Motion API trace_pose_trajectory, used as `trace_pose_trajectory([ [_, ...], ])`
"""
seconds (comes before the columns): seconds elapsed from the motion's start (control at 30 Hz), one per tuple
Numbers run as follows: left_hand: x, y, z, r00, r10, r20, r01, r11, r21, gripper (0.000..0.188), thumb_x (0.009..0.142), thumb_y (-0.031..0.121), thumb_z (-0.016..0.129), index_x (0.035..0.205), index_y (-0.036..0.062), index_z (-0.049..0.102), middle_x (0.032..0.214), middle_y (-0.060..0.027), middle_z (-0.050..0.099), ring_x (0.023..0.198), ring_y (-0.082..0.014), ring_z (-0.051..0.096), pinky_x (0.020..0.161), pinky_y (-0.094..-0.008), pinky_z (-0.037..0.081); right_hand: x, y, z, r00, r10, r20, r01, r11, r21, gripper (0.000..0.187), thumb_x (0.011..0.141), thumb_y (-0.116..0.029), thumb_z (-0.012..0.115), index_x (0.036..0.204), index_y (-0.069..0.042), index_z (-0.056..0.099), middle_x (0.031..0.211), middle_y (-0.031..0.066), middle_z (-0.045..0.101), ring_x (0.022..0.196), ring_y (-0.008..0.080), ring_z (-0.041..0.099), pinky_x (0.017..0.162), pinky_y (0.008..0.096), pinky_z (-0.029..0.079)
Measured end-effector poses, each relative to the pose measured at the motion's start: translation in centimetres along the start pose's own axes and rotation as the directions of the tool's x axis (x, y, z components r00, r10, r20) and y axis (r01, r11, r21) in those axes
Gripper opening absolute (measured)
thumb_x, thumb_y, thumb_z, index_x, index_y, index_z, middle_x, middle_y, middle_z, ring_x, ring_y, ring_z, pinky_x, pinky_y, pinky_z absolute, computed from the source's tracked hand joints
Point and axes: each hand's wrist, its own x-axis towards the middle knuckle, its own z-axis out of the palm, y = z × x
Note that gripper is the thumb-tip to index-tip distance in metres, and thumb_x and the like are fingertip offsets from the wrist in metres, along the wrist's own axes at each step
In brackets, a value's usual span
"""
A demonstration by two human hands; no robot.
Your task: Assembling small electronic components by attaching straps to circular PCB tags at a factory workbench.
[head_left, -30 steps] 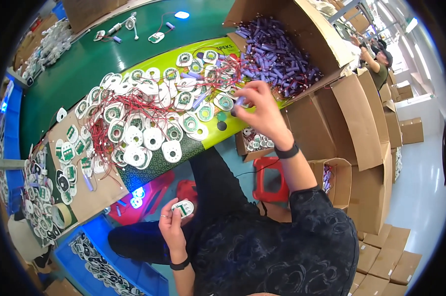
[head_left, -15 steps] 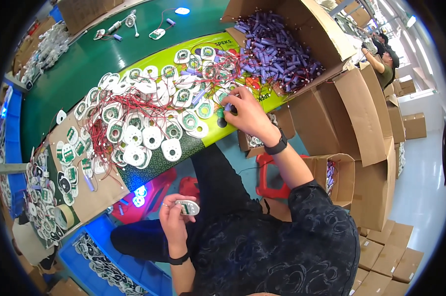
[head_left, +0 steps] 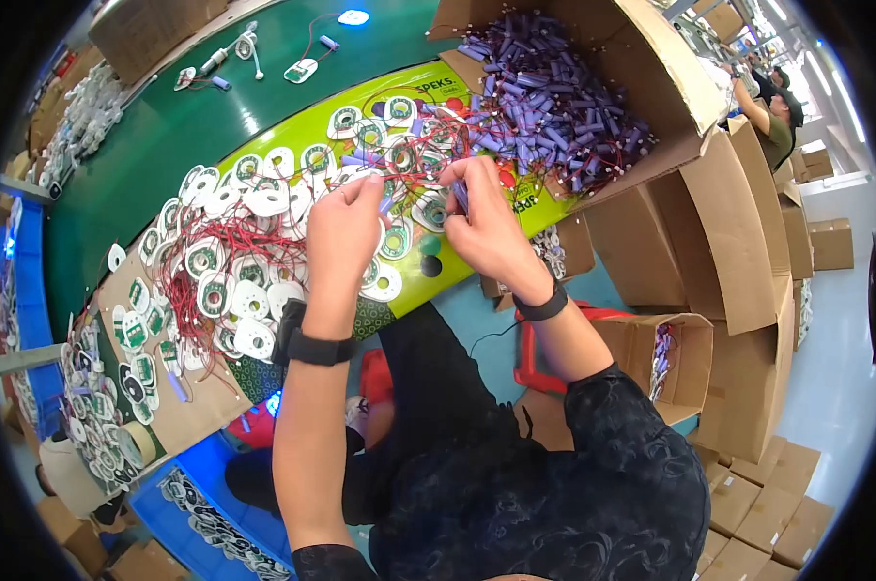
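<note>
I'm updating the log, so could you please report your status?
Right hand holding purple cylinder; left hand close by, grip unclear; red wires tangled over white parts nearby.

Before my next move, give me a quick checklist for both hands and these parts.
1. Right hand grips a purple cylinder: ok.
2. Left hand holds something: cannot tell, too little shows at its fingertips.
3. Red wires untangled: not ok, they lie heaped across white parts.
4. Hands apart: ok, a gap shows between them.
5. Carton stocked with loose cylinders: ok.
</note>
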Motion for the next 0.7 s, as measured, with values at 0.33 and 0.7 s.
trace_pose_trajectory([
  [0.33,4.0,-0.2,3.1,0.980,-0.201,-0.013,0.190,0.942,-0.275,0.025,0.093,0.027,0.067,0.100,0.0041,0.074,0.073,0.0006,0.063,0.060,-0.0057,0.051,0.054,-0.0230,0.036,0.9,1.8,-0.5,0.999,-0.039,-0.015,0.037,0.993,-0.111,0.026,0.082,-0.003,0.057,0.108,-0.005,0.061,0.094,0.0079,0.050,0.080,0.0151,0.052,0.069,0.0276,0.043],
  [0.7,2.6,-0.4,0.3,0.995,0.005,0.104,-0.001,0.999,-0.041,0.032,0.093,0.021,0.071,0.112,-0.0052,0.071,0.100,-0.0104,0.075,0.090,-0.0109,0.067,0.082,-0.0224,0.050,1.0,2.0,0.0,0.926,0.201,0.320,-0.355,0.751,0.557,0.031,0.094,-0.003,0.047,0.125,0.002,0.052,0.076,0.0023,0.061,0.069,0.0111,0.065,0.061,0.0254,0.049],
])
